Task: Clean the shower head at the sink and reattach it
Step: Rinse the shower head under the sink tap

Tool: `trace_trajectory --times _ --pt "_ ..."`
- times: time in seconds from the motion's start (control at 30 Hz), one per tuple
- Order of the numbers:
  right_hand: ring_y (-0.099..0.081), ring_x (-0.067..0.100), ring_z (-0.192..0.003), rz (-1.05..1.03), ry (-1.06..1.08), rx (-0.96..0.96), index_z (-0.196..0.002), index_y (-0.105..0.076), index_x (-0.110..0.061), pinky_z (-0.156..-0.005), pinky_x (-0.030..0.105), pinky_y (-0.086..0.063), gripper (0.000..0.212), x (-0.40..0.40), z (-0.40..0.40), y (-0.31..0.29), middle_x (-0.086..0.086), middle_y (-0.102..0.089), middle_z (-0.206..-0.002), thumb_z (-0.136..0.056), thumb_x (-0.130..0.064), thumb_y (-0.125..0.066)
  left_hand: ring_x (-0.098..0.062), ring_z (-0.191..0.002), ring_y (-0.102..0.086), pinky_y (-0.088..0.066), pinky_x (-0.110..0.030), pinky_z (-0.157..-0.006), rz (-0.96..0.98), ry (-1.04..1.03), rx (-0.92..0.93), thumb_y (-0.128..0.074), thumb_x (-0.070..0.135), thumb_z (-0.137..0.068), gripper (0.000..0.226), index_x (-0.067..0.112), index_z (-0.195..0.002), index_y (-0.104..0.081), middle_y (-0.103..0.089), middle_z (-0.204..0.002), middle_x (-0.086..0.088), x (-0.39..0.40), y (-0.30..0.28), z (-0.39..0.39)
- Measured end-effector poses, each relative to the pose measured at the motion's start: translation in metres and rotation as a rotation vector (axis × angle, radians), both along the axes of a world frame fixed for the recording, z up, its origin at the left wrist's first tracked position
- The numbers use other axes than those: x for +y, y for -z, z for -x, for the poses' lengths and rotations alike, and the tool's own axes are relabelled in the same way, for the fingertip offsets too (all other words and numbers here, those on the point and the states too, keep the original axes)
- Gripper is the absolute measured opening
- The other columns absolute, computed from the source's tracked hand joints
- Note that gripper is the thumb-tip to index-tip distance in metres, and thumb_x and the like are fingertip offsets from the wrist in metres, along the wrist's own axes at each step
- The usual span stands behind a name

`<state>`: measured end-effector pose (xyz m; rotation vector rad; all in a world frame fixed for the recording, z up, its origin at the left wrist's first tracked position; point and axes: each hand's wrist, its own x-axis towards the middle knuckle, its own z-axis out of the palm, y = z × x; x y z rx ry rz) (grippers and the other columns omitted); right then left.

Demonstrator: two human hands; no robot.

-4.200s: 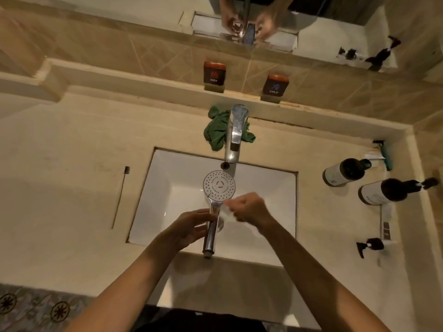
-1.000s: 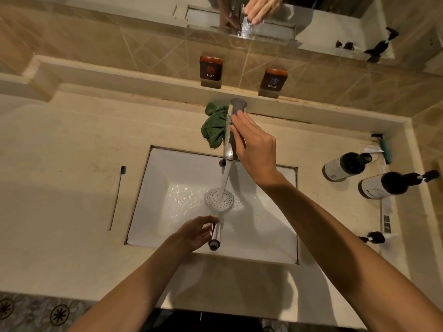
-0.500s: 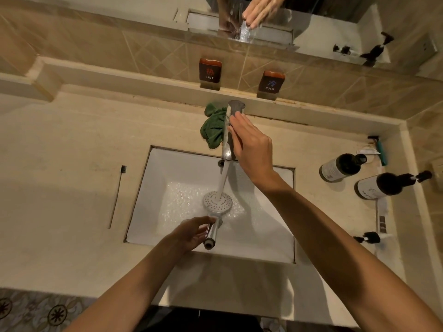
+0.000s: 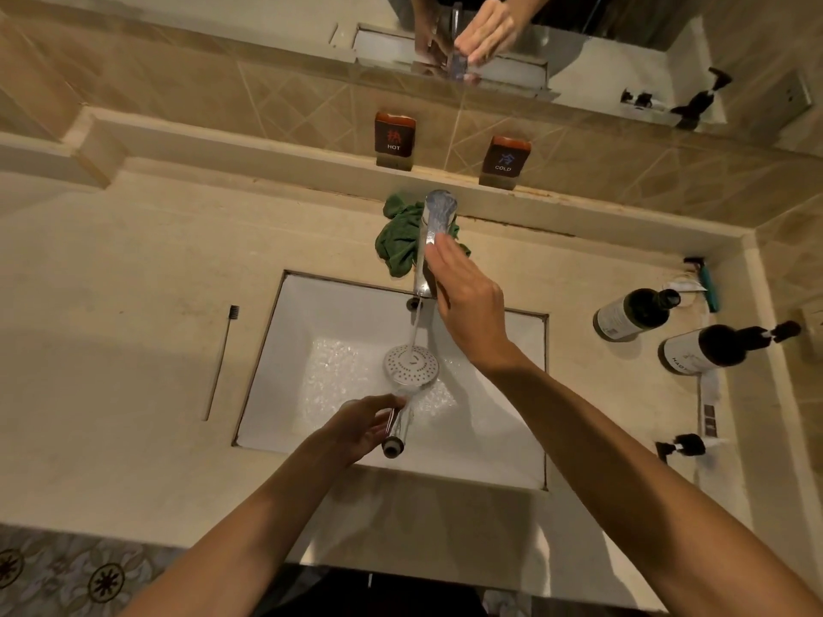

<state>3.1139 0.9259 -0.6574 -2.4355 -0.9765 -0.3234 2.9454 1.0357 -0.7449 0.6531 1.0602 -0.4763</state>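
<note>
One shower head [image 4: 411,364] in left hand's [image 4: 360,427] curled grip; right hand [image 4: 467,300] flat, fingers straight, on one faucet [image 4: 434,224].

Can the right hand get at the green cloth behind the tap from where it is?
Probably yes: the right hand rests open on the tap, and the green cloth lies uncovered just beside it.

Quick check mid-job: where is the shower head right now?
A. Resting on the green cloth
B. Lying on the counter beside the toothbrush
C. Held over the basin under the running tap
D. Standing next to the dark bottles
C: the left hand grips the handle of the shower head over the sink, and the stream from the faucet lands on its face.
</note>
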Motion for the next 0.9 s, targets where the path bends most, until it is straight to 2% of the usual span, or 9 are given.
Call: trace_trajectory --times 0.13,0.33,0.43,0.53,0.67,0.73,0.8,0.83,0.9 --pt "-0.069 0.029 -0.119 -0.035 0.02 -0.018 -0.139 -0.062 -0.004 -0.087 0.044 -0.063 0.056 -0.002 0.002 0.007 0.015 -0.061 -0.143 -0.086 0.005 -0.078 -0.033 -0.101 -0.058 -0.047 -0.037 -0.092 0.008 -0.013 -0.036 -0.076 0.0 -0.081 0.049 -0.012 -0.126 -0.059 -0.06 -0.112 -0.025 0.0 -0.005 -0.002" --pt "-0.071 0.025 -0.118 -0.054 0.058 0.073 -0.143 -0.06 -0.009 -0.082 0.041 -0.065 0.051 0.001 0.01 0.004 0.009 -0.058 -0.148 -0.093 -0.005 -0.07 -0.033 -0.101 -0.057 -0.051 -0.04 -0.088 -0.041 0.015 -0.069 -0.07 0.0 -0.086 0.035 -0.007 -0.119 -0.062 -0.059 -0.113 -0.023 -0.001 -0.013 -0.009" --pt "-0.071 0.021 -0.114 -0.092 0.087 0.146 -0.148 -0.055 -0.013 -0.083 0.035 -0.064 0.054 0.003 0.016 0.007 0.004 -0.054 -0.153 -0.095 -0.005 -0.067 -0.035 -0.104 -0.056 -0.048 -0.043 -0.1 -0.046 0.016 -0.058 -0.069 0.0 -0.087 0.035 -0.008 -0.12 -0.062 -0.058 -0.114 -0.024 -0.001 -0.015 -0.007" --pt "-0.071 0.017 -0.109 -0.232 0.261 0.29 -0.141 -0.061 -0.015 -0.088 0.03 -0.06 0.043 -0.003 0.04 0.021 0.002 -0.067 -0.139 -0.1 -0.006 -0.06 -0.035 -0.105 -0.057 -0.047 -0.043 -0.102 -0.046 0.007 -0.057 -0.069 0.0 -0.087 0.029 -0.007 -0.114 -0.064 -0.059 -0.114 -0.024 0.0 -0.013 -0.004" --pt "-0.074 0.032 -0.099 -0.416 0.571 0.656 -0.11 -0.074 0.0 -0.081 0.037 -0.062 0.017 -0.021 0.097 0.057 0.017 -0.077 -0.102 -0.098 -0.01 -0.067 -0.03 -0.102 -0.06 -0.052 -0.037 -0.087 -0.062 -0.017 -0.089 -0.071 0.001 -0.084 0.024 -0.006 -0.108 -0.068 -0.062 -0.112 -0.021 0.0 -0.011 0.001" --pt "-0.072 0.038 -0.098 -0.398 0.67 1.17 -0.091 -0.073 -0.001 -0.079 0.044 -0.062 0.024 -0.03 0.11 0.07 0.019 -0.075 -0.093 -0.094 -0.025 -0.073 -0.027 -0.1 -0.064 -0.054 -0.032 -0.08 -0.078 -0.01 -0.116 -0.072 0.003 -0.083 0.037 -0.009 -0.117 -0.067 -0.065 -0.111 -0.019 0.001 -0.011 0.002" --pt "-0.07 0.029 -0.106 -0.437 0.666 1.715 -0.099 -0.074 -0.009 -0.08 0.041 -0.061 0.036 -0.035 0.119 0.073 0.011 -0.077 -0.103 -0.088 -0.043 -0.075 -0.027 -0.098 -0.066 -0.054 -0.032 -0.078 -0.093 0.039 -0.156 -0.071 0.006 -0.083 0.036 -0.008 -0.116 -0.067 -0.066 -0.108 -0.02 0.0 -0.014 0.003" --pt "-0.07 0.026 -0.11 -0.5 0.621 1.855 -0.108 -0.074 -0.013 -0.082 0.038 -0.059 0.041 -0.038 0.12 0.076 0.01 -0.078 -0.108 -0.086 -0.047 -0.075 -0.027 -0.096 -0.065 -0.054 -0.032 -0.078 -0.103 0.064 -0.174 -0.07 0.007 -0.083 0.031 -0.005 -0.111 -0.068 -0.066 -0.107 -0.02 -0.001 -0.014 0.003" --pt "-0.071 0.024 -0.112 -0.658 0.559 1.949 -0.118 -0.072 -0.015 -0.084 0.035 -0.059 0.043 -0.042 0.12 0.083 0.01 -0.079 -0.113 -0.087 -0.045 -0.075 -0.028 -0.096 -0.064 -0.052 -0.033 -0.079 -0.129 0.089 -0.179 -0.069 0.008 -0.084 0.025 -0.002 -0.106 -0.068 -0.064 -0.105 -0.02 -0.003 -0.014 0.004"
